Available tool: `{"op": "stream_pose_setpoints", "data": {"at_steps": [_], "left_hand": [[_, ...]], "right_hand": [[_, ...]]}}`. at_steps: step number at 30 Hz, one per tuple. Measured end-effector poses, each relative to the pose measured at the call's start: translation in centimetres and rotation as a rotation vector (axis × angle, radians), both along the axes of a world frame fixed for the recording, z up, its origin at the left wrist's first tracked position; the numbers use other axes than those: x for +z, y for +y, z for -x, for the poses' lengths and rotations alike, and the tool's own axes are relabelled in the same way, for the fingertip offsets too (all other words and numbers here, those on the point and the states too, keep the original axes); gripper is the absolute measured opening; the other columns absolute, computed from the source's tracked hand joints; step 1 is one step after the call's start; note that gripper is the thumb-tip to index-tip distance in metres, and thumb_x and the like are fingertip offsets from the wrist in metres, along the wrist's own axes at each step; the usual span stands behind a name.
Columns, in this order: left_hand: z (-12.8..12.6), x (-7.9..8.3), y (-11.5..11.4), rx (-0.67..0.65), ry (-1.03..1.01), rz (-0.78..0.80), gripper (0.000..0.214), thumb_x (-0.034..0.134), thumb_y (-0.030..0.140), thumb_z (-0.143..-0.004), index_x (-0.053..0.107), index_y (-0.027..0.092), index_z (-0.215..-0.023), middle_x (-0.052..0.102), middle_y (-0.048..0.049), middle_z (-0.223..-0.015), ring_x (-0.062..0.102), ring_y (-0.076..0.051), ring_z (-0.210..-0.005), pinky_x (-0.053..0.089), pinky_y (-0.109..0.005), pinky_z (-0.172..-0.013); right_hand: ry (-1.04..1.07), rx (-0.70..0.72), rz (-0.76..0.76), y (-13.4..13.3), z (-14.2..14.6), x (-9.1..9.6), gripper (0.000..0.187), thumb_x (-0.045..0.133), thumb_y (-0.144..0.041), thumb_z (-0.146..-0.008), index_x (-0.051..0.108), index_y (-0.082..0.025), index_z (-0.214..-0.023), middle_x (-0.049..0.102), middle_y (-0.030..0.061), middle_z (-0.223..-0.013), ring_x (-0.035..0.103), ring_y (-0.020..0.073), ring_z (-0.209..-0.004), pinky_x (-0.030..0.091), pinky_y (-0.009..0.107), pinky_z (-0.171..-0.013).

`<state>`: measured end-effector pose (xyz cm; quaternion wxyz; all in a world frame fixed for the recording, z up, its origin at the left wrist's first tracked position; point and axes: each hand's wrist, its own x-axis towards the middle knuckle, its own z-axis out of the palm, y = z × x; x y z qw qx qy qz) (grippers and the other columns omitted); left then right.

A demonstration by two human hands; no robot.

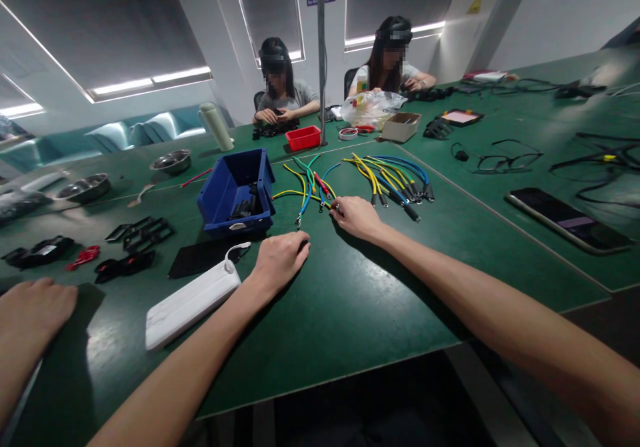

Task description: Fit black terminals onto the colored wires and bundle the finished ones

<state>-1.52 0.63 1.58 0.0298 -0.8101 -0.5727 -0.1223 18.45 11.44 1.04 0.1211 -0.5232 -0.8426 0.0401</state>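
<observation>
My left hand (pixel 281 260) rests on the green table with its fingers curled. Something small and dark shows at its fingertips, but I cannot make it out. Further forward, my right hand (pixel 357 217) has its fingers closed at the near end of a short yellow cable (pixel 326 197) with a metal lug. Loose yellow, green and blue cables (pixel 303 190) lie crossed just beyond both hands. To the right is a bundle of similar cables (pixel 395 177), several with black sleeves on their ends. A blue bin (pixel 213 200) with black parts (pixel 245 203) inside stands left of the loose cables.
A white power bank (pixel 193 305) lies beside my left forearm, near a dark flat phone-like object (pixel 197 259). Another person's hand (pixel 37 307) is at the left edge. A phone (pixel 570 219) and glasses (pixel 510 160) lie right. Two people sit opposite, behind a red tray (pixel 303 139).
</observation>
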Motion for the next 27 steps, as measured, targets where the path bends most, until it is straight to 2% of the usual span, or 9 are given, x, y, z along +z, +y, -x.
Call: {"op": "stream_pose_setpoints", "data": {"at_steps": [8, 14, 20, 24, 27], "left_hand": [[0.02, -0.54, 0.18, 0.023, -0.08, -0.044, 0.019, 0.05, 0.032, -0.09, 0.063, 0.023, -0.102, 0.073, -0.0012, -0.096, 0.069, -0.019, -0.084, 0.048, -0.028, -0.073], [-0.14, -0.66, 0.22, 0.045, -0.13, -0.053, 0.022, 0.049, 0.032, -0.091, 0.061, 0.022, -0.107, 0.073, -0.0012, -0.091, 0.069, -0.019, -0.081, 0.047, -0.028, -0.07], [-0.13, -0.62, 0.18, 0.025, -0.128, -0.05, 0.018, 0.05, 0.03, -0.09, 0.062, 0.022, -0.101, 0.072, -0.0014, -0.092, 0.068, -0.018, -0.081, 0.046, -0.028, -0.071], [-0.15, -0.53, 0.11, 0.011, -0.135, -0.046, 0.017, 0.049, 0.029, -0.091, 0.061, 0.022, -0.1, 0.072, -0.0008, -0.092, 0.067, -0.017, -0.079, 0.046, -0.028, -0.071], [-0.18, -0.52, 0.08, 0.007, -0.138, -0.052, 0.017, 0.049, 0.029, -0.091, 0.061, 0.022, -0.101, 0.072, -0.0007, -0.092, 0.066, -0.017, -0.076, 0.045, -0.028, -0.071]], "right_hand": [[0.063, -0.025, -0.009, -0.21, -0.1, -0.06, 0.032, 0.05, -0.041, -0.092, 0.062, -0.022, -0.115, 0.071, 0.0081, -0.101, 0.066, 0.0256, -0.092, 0.046, 0.031, -0.072], [0.046, -0.03, 0.003, -0.08, -0.14, -0.14, 0.029, 0.053, -0.045, -0.089, 0.063, -0.023, -0.107, 0.071, 0.0064, -0.096, 0.066, 0.026, -0.088, 0.046, 0.031, -0.067], [-0.004, -0.028, -0.016, -0.22, -0.02, -0.13, 0.025, 0.047, -0.035, -0.092, 0.06, -0.021, -0.108, 0.07, 0.0089, -0.095, 0.066, 0.027, -0.088, 0.046, 0.032, -0.068], [0.014, -0.071, -0.011, -0.45, 0.08, -0.12, 0.031, 0.042, -0.033, -0.094, 0.053, -0.017, -0.118, 0.07, 0.0128, -0.097, 0.067, 0.0284, -0.087, 0.046, 0.033, -0.068], [0.051, -0.072, -0.009, -0.51, 0.06, -0.14, 0.031, 0.038, -0.03, -0.095, 0.052, -0.018, -0.12, 0.07, 0.0122, -0.1, 0.067, 0.0278, -0.088, 0.045, 0.032, -0.068]]}}
